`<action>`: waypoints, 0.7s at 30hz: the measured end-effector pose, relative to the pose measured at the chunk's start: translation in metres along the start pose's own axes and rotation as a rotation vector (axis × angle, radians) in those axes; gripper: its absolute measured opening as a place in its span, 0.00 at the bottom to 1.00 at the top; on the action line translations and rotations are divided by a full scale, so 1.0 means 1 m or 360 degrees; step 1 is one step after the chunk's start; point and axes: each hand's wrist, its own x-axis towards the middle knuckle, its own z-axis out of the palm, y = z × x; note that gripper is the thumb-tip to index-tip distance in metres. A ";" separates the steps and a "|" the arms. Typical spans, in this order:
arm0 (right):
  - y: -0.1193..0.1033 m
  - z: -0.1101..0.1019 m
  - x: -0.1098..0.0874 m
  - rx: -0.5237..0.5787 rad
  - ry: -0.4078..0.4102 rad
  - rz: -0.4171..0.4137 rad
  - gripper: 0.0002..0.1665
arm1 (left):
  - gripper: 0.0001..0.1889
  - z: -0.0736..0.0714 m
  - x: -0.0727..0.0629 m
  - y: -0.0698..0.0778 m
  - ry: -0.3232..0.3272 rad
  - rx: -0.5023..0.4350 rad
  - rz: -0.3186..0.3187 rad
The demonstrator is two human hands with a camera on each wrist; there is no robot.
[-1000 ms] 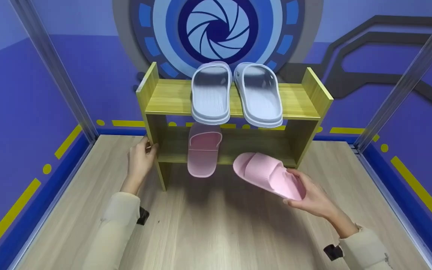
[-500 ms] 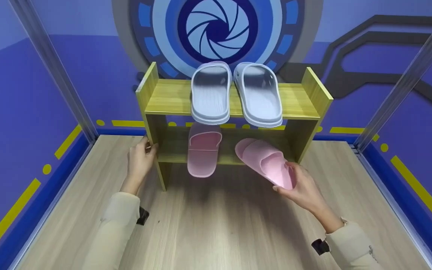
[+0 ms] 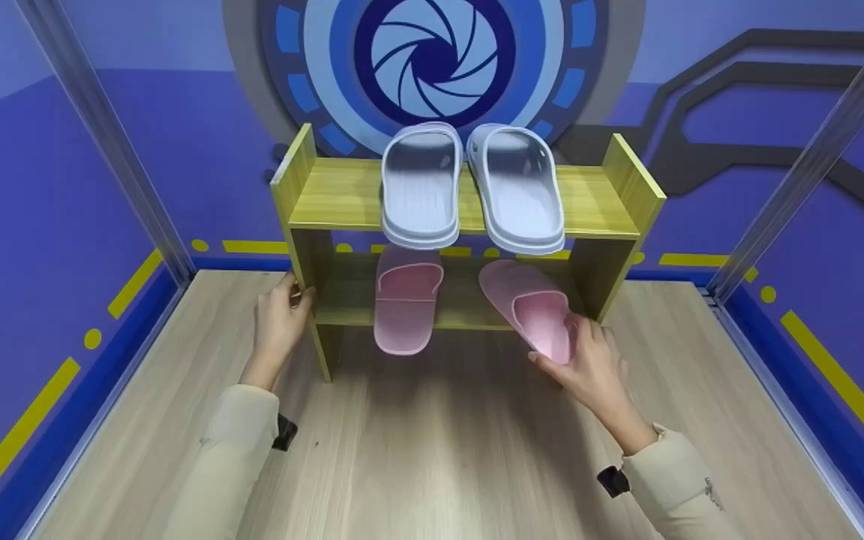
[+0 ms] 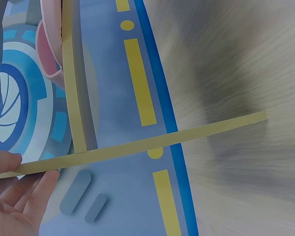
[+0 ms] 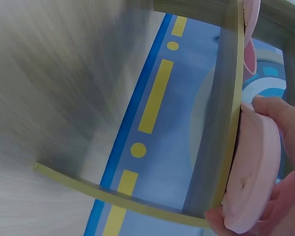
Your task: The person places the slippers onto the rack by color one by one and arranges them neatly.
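My left hand [image 3: 280,321] holds the left side panel of a small wooden shoe rack [image 3: 342,191], thumb on one face and fingers on the other in the left wrist view. With my right hand [image 3: 593,367] I grip the heel of a pink slipper [image 3: 544,330], whose toe points up and left over the lower shelf's right part. The right wrist view has this slipper's heel at the front edge of the lower shelf [image 5: 228,137]. To its left, another pink slipper [image 3: 404,322] sits toe inward on that shelf, its heel overhanging the edge.
Two grey-blue clogs [image 3: 422,202] stand side by side on the top shelf, heels overhanging the front. The rack's right side panel [image 3: 633,176] is close to my right hand. A patterned blue wall [image 3: 177,150] stands behind, and wooden flooring [image 3: 432,465] lies in front.
My right hand has moved left and away from me, carrying the pink slipper over the lower shelf and turning its toe more inward. The left hand stays on the side panel.
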 end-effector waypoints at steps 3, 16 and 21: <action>-0.005 -0.002 0.001 -0.0090 -0.0077 0.0109 0.48 | 0.09 0.000 0.000 0.000 0.0013 -0.0012 0.0015; 0.006 -0.006 0.000 0.0044 -0.0233 -0.0013 0.50 | 0.08 0.000 -0.001 0.000 0.0022 -0.0003 0.0021; 0.018 -0.013 -0.002 0.0256 -0.0311 -0.0153 0.55 | 0.07 0.001 0.000 -0.001 0.0042 0.0027 0.0048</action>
